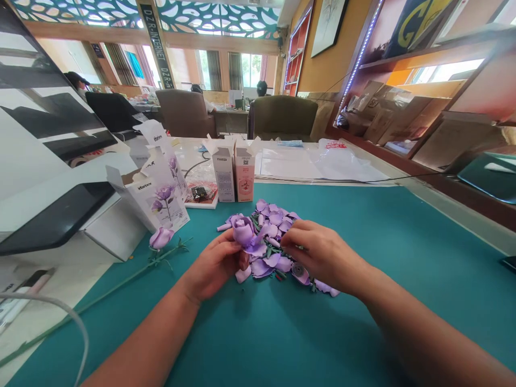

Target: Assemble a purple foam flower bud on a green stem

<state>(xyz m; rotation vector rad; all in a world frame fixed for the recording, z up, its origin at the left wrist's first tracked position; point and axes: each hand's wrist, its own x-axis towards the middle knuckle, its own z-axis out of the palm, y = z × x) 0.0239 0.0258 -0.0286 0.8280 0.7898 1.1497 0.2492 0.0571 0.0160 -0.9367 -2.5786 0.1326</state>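
My left hand (220, 263) is closed around the base of a purple toy flower (244, 231), its cupped petals facing up and some outer petals spread to the right. Over the right side of a pile of loose purple petals (276, 217) and small green pieces, my right hand (320, 252) has its fingers pinched together. Whatever those fingertips hold, if anything, is hidden. A petal with a round grey piece (299, 271) lies just below my right hand. On the left, a finished-looking purple flower (161, 238) lies on a long green stem (121, 284).
White boxes with flower pictures (161, 199) stand at the left, by a black tablet-like object (60, 215). Two narrow open boxes (234, 174) stand behind the pile. A grey cable (78, 322) curves at lower left. The green mat (423, 269) covers the table.
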